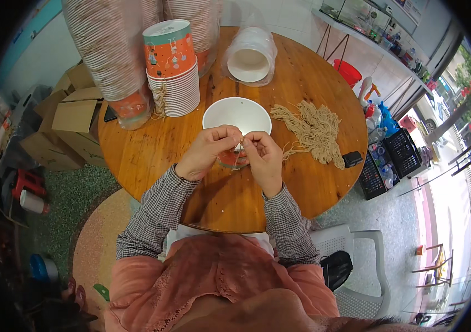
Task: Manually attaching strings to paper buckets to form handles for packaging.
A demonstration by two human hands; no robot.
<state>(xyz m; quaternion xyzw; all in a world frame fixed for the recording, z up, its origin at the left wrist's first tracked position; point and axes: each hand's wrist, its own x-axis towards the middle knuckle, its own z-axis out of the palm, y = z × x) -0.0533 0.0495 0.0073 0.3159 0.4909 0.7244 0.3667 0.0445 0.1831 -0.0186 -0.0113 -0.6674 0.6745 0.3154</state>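
My left hand (216, 148) and my right hand (264, 159) meet at the near rim of a white-lined paper bucket (236, 113). Thumb and forefinger of each are pinched together, tip close to tip. A thin strand of twine (237, 161) seems to run between the fingertips and hang in front of the bucket's orange outer side; its ends are too fine to follow. The bucket stands upright, its mouth facing me, its lower part mostly behind my hands. To the right lies a loose heap of tan twine (315, 131).
Stacked paper buckets (173, 66), with twine down one side, stand at the back left beside tall bagged stacks (105, 50). A bagged white stack (249, 63) lies farther back. A small black object (352, 159) sits at the round table's (224, 213) right edge. Cardboard boxes (77, 119) stand left.
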